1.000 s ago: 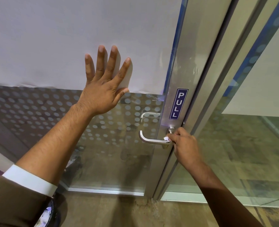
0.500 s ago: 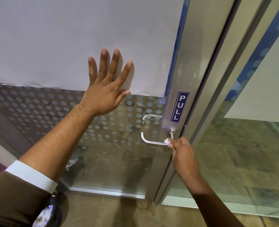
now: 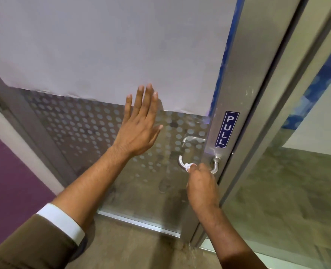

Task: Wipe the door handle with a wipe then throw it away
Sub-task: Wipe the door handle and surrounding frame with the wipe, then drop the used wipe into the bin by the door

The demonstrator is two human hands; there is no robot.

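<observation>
A silver lever door handle (image 3: pixel 181 161) sticks out from the metal door frame below a blue PULL sticker (image 3: pixel 226 129). My right hand (image 3: pixel 201 185) pinches a small white wipe (image 3: pixel 188 167) against the handle's left part, near its curved free end. The middle of the lever is hidden behind my fingers; its base (image 3: pixel 215 165) shows to the right. My left hand (image 3: pixel 140 123) lies flat on the glass door with fingers together, left of the handle and slightly above it.
The glass door (image 3: pixel 87 129) has a dotted frosted band and a white sheet (image 3: pixel 102 45) covering its upper part. A purple wall (image 3: pixel 7 181) stands at the left. A second glass pane (image 3: pixel 289 181) sits right of the frame. Tan floor lies below.
My right hand has slid the wipe left along the lever, from near the base toward the free end. My left hand's fingers have closed together, and the view has shifted.
</observation>
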